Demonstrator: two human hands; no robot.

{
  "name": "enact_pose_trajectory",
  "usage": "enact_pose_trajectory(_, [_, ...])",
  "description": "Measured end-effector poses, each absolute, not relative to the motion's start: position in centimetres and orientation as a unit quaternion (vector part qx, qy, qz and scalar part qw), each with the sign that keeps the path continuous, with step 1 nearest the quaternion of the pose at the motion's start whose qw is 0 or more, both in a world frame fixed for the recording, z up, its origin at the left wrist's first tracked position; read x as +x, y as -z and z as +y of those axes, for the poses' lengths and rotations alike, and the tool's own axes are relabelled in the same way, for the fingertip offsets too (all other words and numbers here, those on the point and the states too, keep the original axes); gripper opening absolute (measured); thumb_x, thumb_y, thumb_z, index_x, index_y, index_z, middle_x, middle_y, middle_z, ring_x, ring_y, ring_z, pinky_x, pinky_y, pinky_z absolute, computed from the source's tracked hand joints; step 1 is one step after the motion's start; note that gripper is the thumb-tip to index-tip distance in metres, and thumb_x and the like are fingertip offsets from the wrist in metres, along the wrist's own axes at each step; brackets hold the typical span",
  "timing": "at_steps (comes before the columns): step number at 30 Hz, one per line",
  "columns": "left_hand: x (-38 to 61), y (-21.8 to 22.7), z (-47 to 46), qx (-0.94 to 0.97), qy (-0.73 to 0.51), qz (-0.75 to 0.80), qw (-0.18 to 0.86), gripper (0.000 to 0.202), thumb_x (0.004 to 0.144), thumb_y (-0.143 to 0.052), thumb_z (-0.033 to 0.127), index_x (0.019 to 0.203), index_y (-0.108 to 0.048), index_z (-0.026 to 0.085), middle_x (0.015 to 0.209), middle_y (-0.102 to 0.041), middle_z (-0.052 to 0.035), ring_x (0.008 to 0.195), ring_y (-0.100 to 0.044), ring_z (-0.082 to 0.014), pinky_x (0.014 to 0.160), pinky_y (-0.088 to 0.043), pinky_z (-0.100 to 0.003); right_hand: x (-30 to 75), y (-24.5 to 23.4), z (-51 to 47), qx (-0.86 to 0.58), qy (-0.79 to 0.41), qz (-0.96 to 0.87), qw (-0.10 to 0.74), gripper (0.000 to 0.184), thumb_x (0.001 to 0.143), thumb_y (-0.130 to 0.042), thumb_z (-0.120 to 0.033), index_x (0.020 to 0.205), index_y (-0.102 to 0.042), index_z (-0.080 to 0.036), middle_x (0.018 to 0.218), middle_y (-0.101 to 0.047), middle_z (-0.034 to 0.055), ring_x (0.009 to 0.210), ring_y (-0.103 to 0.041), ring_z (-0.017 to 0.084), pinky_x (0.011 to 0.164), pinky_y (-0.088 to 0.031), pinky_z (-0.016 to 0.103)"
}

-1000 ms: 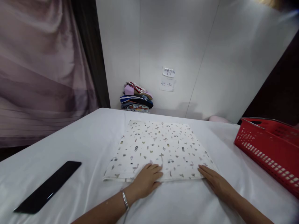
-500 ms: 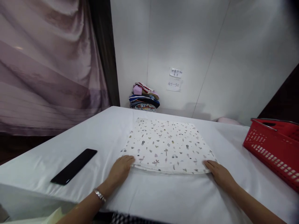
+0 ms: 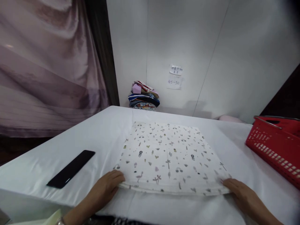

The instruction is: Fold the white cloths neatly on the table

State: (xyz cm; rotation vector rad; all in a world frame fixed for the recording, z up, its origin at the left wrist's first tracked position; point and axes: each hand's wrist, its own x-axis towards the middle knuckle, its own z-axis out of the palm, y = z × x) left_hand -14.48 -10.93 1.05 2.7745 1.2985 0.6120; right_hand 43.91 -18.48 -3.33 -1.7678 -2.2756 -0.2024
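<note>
A white cloth (image 3: pixel 168 156) printed with small palms, birds and rainbows lies folded in a rough rectangle on the white-covered table. My left hand (image 3: pixel 106 187) grips its near left corner, fingers on top and the thumb side tucked at the edge. At the near right corner, my right hand (image 3: pixel 241 193) pinches the cloth in the same way. The near edge between the hands sags slightly and shows more than one layer. Parts of the thumbs are hidden under the fabric.
A black phone-like slab (image 3: pixel 71 168) lies to the left of the cloth. On the right stands a red plastic basket (image 3: pixel 274 147). Stacked folded clothes (image 3: pixel 144 97) rest by the back wall, near paper notes (image 3: pixel 174 82). A pinkish curtain (image 3: pixel 47 62) hangs at left.
Both hands have drawn the cloth's near edge toward me and moved farther apart. The far edge has also slid slightly nearer.
</note>
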Motion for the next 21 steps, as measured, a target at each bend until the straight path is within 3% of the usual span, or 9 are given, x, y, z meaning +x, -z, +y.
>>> enact_pose_trajectory(4, [-15.8,-0.2,-10.4,0.863,-0.231,0.447,0.04,0.031,0.07,-0.047,0.011,0.092,-0.065,0.024,0.095,-0.068,-0.003,0.092,-0.062,-0.0202,0.083,-0.049,-0.032,44.8,4.7,-18.6,-0.627,0.038,-0.761,0.162,0.034,0.076,-0.045,-0.028,0.1,-0.069,-0.028,0.102,-0.069,0.0049,0.094,-0.065,0.027,0.082,-0.054,0.042])
enact_pose_trajectory(11, [-16.1,-2.6,-9.2,0.746,-0.262,0.554,0.262,0.018,0.076,-0.052,0.035,0.08,-0.065,0.022,0.084,-0.068,-0.0019,0.082,-0.062,-0.0192,0.072,-0.05,-0.024,47.1,1.6,-18.4,-0.679,-0.098,-0.681,0.256,0.036,0.077,-0.054,-0.051,0.096,-0.069,-0.025,0.1,-0.07,0.006,0.091,-0.066,0.026,0.076,-0.056,0.033])
enact_pose_trajectory(14, [-15.8,-3.4,-8.3,0.729,-0.253,0.562,0.297,0.022,0.076,-0.054,0.041,0.08,-0.065,0.022,0.082,-0.068,-0.0004,0.079,-0.062,-0.0182,0.071,-0.049,-0.022,47.1,0.3,-17.7,-0.692,-0.159,-0.654,0.261,0.036,0.077,-0.055,-0.052,0.098,-0.068,-0.026,0.102,-0.069,0.0045,0.093,-0.065,0.025,0.079,-0.055,0.03])
enact_pose_trajectory(21, [-15.2,-3.8,-7.3,0.722,-0.215,0.557,0.349,0.022,0.077,-0.053,0.04,0.077,-0.065,0.021,0.077,-0.067,-0.0003,0.076,-0.061,-0.0174,0.069,-0.048,-0.023,46.9,1.3,-16.6,-0.679,-0.219,-0.663,0.227,0.031,0.073,-0.057,-0.052,0.084,-0.071,-0.027,0.087,-0.072,0.0033,0.08,-0.067,0.024,0.066,-0.056,0.026])
